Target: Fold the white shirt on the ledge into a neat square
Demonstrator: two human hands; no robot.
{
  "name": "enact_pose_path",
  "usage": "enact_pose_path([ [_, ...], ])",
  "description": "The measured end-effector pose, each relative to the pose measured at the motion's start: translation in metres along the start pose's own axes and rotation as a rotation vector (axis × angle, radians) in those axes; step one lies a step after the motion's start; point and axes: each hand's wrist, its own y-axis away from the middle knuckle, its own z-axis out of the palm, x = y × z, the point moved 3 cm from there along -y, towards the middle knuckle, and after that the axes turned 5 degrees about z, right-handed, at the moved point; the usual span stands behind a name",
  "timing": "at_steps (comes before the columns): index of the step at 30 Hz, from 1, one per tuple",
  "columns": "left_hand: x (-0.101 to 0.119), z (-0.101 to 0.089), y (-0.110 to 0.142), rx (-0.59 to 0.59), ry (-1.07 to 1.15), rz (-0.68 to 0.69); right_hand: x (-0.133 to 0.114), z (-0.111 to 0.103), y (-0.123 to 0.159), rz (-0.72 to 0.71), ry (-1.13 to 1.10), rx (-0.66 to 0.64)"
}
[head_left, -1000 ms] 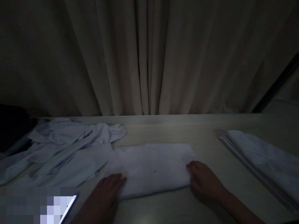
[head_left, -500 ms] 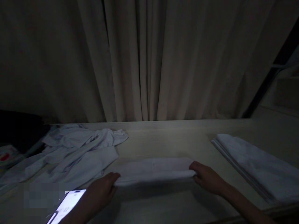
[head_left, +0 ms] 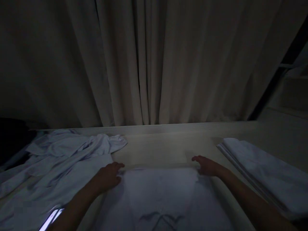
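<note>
A white cloth (head_left: 158, 195) lies spread flat on the pale table (head_left: 166, 146) in dim light, reaching from its far edge down to the bottom of the view. My left hand (head_left: 109, 175) grips the cloth's far left corner, fingers curled. My right hand (head_left: 207, 166) holds the far right corner, fingers closed on the edge. Both arms reach forward on either side of the cloth.
A rumpled heap of white garments (head_left: 55, 160) lies on the left. A stack of folded white cloths (head_left: 262, 170) sits on the right. A lit phone screen (head_left: 51, 218) glows at the lower left. A beige curtain (head_left: 154, 64) hangs behind the table.
The cloth was folded into a narrow band between my hands. Both hands have moved away from me to the far side, and the cloth now lies opened out flat.
</note>
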Motion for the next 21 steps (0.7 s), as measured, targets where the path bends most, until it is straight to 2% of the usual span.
enact_pose_path([
  [2,0.012,0.039,0.018,0.007,-0.039,0.055,0.004,0.038,0.010,-0.058,0.040,0.064],
  [4,0.030,0.077,0.043,-0.053,-0.012,0.149,-0.003,0.067,0.031,-0.143,-0.021,0.044],
  [7,0.054,0.117,0.072,-0.097,0.001,0.270,-0.021,0.092,0.064,-0.169,-0.123,-0.032],
  [9,0.065,0.128,0.078,-0.077,-0.017,0.309,-0.037,0.103,0.078,-0.156,-0.158,-0.053],
  [13,0.086,0.127,0.067,0.048,-0.128,0.318,-0.068,0.121,0.088,-0.170,-0.101,0.057],
  [16,0.098,0.131,0.060,0.015,-0.166,0.320,-0.084,0.135,0.093,-0.222,-0.084,0.092],
  [18,0.099,0.141,0.065,-0.002,-0.177,0.352,-0.084,0.140,0.098,-0.263,-0.060,0.054],
  [21,0.085,0.160,0.085,0.055,-0.194,0.335,-0.065,0.132,0.108,-0.302,0.011,0.036],
])
